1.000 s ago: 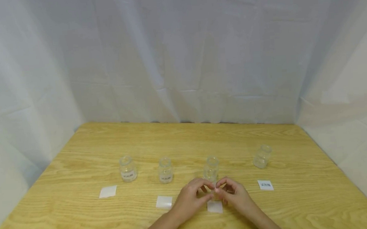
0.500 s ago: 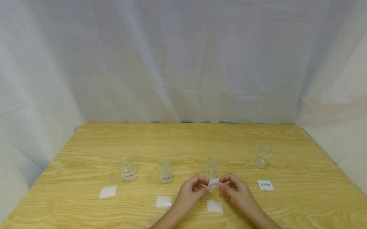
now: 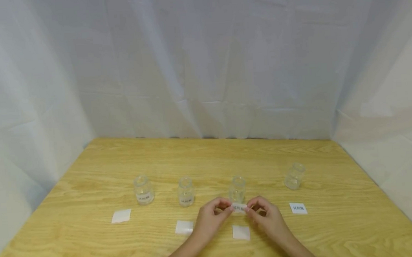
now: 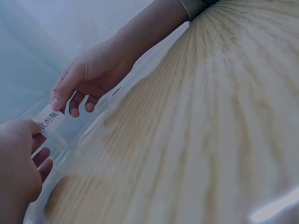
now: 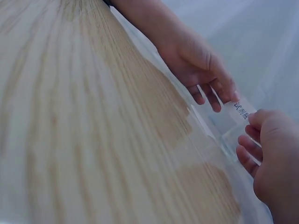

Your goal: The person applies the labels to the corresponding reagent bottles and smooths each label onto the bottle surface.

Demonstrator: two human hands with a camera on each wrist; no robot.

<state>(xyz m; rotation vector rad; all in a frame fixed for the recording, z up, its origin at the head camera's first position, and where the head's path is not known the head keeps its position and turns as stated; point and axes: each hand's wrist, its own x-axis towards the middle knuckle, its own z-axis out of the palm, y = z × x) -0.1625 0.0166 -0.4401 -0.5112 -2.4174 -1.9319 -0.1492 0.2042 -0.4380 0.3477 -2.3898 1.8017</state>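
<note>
A small white label (image 3: 239, 208) with dark printed characters is stretched between both hands. My left hand (image 3: 210, 218) pinches its left end between thumb and forefinger, and my right hand (image 3: 267, 216) pinches the right end the same way. In the left wrist view the label (image 4: 49, 120) spans the gap between the fingertips, print facing the camera. Just behind it stands a clear glass bottle (image 3: 237, 187), its lower part overlapped by the label and fingers. On the table below lies a blank white backing square (image 3: 241, 232).
Two glass bottles with printed labels, one at far left (image 3: 144, 190) and another bottle (image 3: 186, 191) beside it, stand in the row. An unlabelled bottle (image 3: 294, 175) is at right, behind a printed label square (image 3: 298, 208). Blank squares (image 3: 121, 216) lie at left on the wooden table (image 3: 207, 156).
The label, edge-on and hard to see between the fingertips a second ago, now shows its printed face. Both hands have drawn slightly apart, holding it flat in front of the bottle.
</note>
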